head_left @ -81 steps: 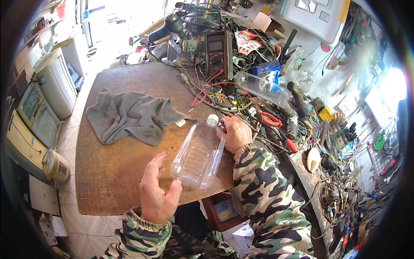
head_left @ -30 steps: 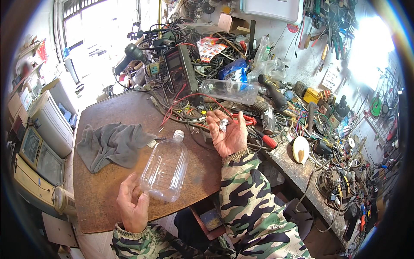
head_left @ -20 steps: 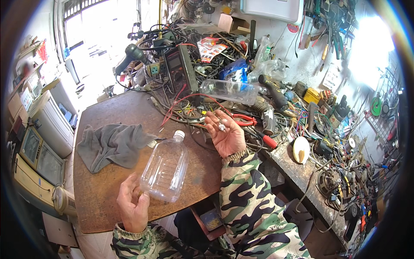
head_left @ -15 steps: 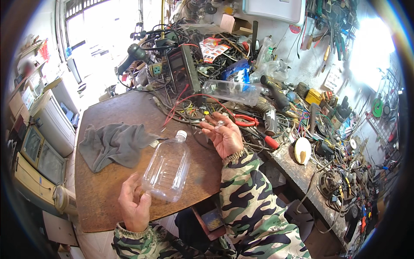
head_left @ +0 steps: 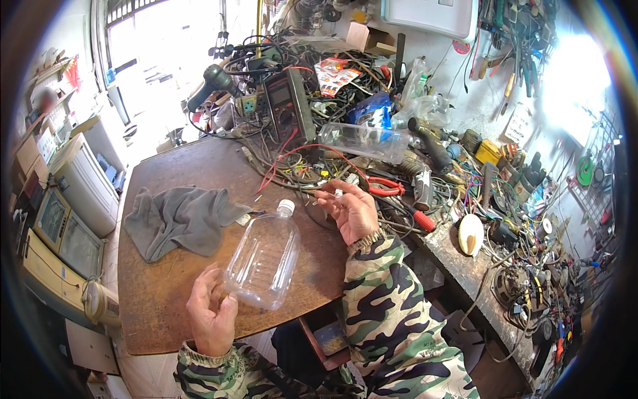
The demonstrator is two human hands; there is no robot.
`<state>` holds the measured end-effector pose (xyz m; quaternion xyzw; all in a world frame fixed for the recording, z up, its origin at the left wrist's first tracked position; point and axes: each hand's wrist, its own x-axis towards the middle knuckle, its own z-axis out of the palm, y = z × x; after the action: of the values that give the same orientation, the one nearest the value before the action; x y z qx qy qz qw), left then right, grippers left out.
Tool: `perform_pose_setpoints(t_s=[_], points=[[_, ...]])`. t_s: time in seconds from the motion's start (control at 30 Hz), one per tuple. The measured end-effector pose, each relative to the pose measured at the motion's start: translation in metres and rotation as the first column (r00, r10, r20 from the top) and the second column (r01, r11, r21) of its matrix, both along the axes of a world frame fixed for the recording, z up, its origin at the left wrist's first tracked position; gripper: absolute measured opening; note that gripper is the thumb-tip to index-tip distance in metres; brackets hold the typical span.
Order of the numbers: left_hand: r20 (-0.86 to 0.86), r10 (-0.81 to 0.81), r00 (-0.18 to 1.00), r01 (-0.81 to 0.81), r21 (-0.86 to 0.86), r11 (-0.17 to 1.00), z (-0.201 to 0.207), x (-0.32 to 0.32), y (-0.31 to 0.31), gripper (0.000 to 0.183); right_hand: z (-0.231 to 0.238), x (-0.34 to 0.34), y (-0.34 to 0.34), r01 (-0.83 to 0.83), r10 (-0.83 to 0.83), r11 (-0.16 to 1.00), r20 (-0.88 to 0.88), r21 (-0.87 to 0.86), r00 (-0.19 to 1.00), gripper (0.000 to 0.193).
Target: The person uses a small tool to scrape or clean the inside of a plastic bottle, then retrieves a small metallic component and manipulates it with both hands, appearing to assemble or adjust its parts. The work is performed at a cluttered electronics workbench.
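A clear plastic bottle (head_left: 264, 263) with a white cap (head_left: 286, 207) lies on the brown wooden table, its cap pointing away from me. My left hand (head_left: 212, 311) is beside the bottle's lower left corner, thumb and fingers apart. Whether it touches the plastic I cannot tell. Above the table's right part, my right hand (head_left: 352, 214) is turned palm up with bent fingers. Its fingertips pinch a small whitish, clear piece (head_left: 338, 193), too small to name. A crumpled grey cloth (head_left: 179, 223) lies left of the bottle.
Behind my right hand are tangled cables, a multimeter (head_left: 287, 106) with red leads, red-handled pliers (head_left: 385, 186) and a clear plastic tray (head_left: 364, 141). A cluttered side bench (head_left: 458, 266) runs along the right. A drawer (head_left: 325, 339) sits below the table's near edge.
The whole view has shifted slightly. My right hand's fingers have drawn a little closer around the small piece. The bottle and my left hand keep nearly the same places on the table.
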<state>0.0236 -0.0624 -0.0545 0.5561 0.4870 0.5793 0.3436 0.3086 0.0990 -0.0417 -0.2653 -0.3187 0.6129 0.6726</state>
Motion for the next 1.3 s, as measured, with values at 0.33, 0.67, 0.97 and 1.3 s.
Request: perform_pose_setpoints(t_s=[0.33, 0.67, 0.97, 1.3], points=[[0.000, -0.001, 1.000, 0.001, 0.003, 1.000, 0.002, 0.002, 0.001, 0.055, -0.007, -0.007, 0.001, 0.052, -0.073, 0.982, 0.111, 0.182, 0.991, 0.047], [0.030, 0.004, 1.000, -0.004, 0.000, 1.000, 0.002, 0.003, 0.001, 0.052, -0.001, -0.010, -0.002, 0.058, -0.102, 0.954, 0.135, 0.293, 0.986, 0.071], [0.041, -0.002, 0.999, 0.002, 0.004, 1.000, 0.007, 0.006, 0.001, 0.048, -0.001, -0.009, -0.003, 0.011, -0.059, 0.928, 0.118, 0.372, 0.991, 0.070], [0.023, 0.002, 1.000, -0.002, 0.015, 1.000, 0.004, 0.004, 0.001, 0.047, -0.003, -0.008, -0.001, 0.001, -0.033, 0.938, 0.085, 0.346, 0.996, 0.069]])
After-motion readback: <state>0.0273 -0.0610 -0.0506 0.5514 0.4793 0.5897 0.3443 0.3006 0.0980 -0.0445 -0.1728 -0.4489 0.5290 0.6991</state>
